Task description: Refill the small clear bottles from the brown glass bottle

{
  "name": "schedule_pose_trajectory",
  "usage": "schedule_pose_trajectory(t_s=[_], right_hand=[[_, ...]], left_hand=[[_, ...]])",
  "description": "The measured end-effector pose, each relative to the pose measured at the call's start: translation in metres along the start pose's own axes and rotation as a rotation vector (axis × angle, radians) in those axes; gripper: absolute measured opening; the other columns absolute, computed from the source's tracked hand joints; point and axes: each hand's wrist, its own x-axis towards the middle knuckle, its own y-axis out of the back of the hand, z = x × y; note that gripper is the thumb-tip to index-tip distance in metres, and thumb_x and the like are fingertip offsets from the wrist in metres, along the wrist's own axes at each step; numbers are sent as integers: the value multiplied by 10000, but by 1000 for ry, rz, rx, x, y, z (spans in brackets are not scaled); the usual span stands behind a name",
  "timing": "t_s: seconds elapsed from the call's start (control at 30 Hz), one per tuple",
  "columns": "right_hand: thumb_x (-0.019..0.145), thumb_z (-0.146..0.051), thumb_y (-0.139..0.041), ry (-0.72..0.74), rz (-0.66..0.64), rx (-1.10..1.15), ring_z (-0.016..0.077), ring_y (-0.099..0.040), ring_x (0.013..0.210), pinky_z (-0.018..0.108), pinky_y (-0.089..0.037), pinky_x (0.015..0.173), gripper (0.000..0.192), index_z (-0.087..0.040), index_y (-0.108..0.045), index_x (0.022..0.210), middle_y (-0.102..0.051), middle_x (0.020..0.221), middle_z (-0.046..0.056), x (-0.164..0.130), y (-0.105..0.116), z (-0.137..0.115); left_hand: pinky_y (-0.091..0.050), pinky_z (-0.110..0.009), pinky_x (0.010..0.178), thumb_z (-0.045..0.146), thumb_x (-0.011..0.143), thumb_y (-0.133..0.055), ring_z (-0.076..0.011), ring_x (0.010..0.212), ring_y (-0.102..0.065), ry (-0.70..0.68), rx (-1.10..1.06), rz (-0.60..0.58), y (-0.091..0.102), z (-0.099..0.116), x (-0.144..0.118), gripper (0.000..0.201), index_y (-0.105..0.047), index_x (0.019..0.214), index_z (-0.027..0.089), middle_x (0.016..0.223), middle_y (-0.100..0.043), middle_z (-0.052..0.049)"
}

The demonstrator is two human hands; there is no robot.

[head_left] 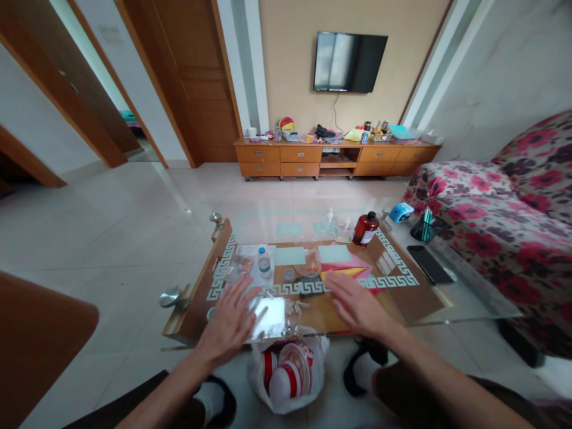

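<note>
The left hand, blurred, has its fingers spread beside a white flat rectangle, partly covered and glaring too brightly for detail. The right hand, fingers extended, partly hides a flat yellow sheet. Contact with the clear glass tabletop is unclear. Beyond stands a blue-capped clear bottle.

No text is legible, even on the brown bottle.

Pale light reflects in the television, the edges stretch, and everything seems slightly blurred.
</note>
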Motion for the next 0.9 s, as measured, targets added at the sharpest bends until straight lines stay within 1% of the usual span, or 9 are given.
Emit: schedule_pose_trajectory(t_s=[0.07, 0.17, 0.23, 0.3, 0.4, 0.6, 0.7, 0.8, 0.9], right_hand=[[1084, -366, -414, -281, 118, -96, 274, -391, 1585, 533, -345, 1310, 583, -234, -431, 1652, -466, 1678, 97, -9, 18, 64], [1079, -548, -357, -623, 173, -231, 325, -373, 1590, 518, -333, 1309, 702, -128, -436, 1635, -451, 1675, 174, -34, 26, 150], [1053, -598, -350, -745, 122, -281, 363, -369, 1587, 544, -312, 1308, 779, -72, -439, 1620, -454, 1663, 215, -47, 18, 184], [1037, -633, -347, -772, 59, -305, 381, -316, 1609, 575, -264, 1318, 825, -53, -444, 1616, -412, 1685, 226, -50, 2, 194], [1050, -634, -326, -660, 10, -257, 352, -265, 1632, 567, -235, 1333, 817, -90, -405, 1654, -356, 1723, 187, -34, -22, 166], [1096, -594, -388, -243, -74, 24, 295, -287, 1630, 561, -288, 1324, 733, -209, -294, 1712, -308, 1754, 124, 36, -67, 41], [1109, -560, -412, -40, -153, 160, 263, -250, 1644, 513, -278, 1336, 736, -214, -224, 1730, -268, 1770, 111, 72, -80, 7], [1107, -564, -408, -65, -69, 203, 276, -247, 1645, 534, -255, 1340, 734, -207, -240, 1726, -260, 1771, 126, 118, -86, 27], [1088, -615, -399, -254, 102, 235, 305, -197, 1657, 565, -203, 1346, 795, -177, -225, 1728, -211, 1780, 151, 171, -91, 80]], left_hand=[[-206, -568, 1344, 467, 1074, -408, -317, 1667, -181, 197, 81, 54, 5, -53, 16, 619, -388, 1664, 281, 1792, -248, -57], [-209, -595, 1323, 557, 1080, -297, -355, 1662, -191, 480, 189, 35, 3, -127, 27, 711, -378, 1669, 166, 1778, -254, -166], [-208, -611, 1314, 595, 1066, -278, -392, 1651, -210, 619, 248, -27, -1, -158, 29, 792, -369, 1665, 85, 1753, -272, -241], [-187, -604, 1322, 617, 1052, -295, -389, 1652, -209, 648, 286, -65, -8, -169, 35, 832, -364, 1665, 60, 1745, -279, -253], [-161, -554, 1348, 626, 1048, -329, -333, 1669, -167, 520, 268, -65, -25, -150, 48, 828, -345, 1682, 94, 1770, -248, -190], [-160, -539, 1364, 568, 1074, -416, -272, 1671, -164, 126, -25, -76, -56, -38, 64, 738, -289, 1716, 228, 1788, -226, -107], [-276, -496, 1340, 508, 1105, -385, -213, 1653, -245, 15, -261, -133, -58, -1, 75, 669, -246, 1725, 299, 1779, -277, -79], [-262, -524, 1341, 491, 1118, -340, -211, 1650, -258, 92, -338, -22, -54, -14, 101, 598, -340, 1689, 311, 1770, -313, -76], [-193, -561, 1353, 500, 1110, -333, -251, 1656, -241, 230, -250, 112, -48, -68, 132, 593, -431, 1643, 258, 1754, -346, -100]])
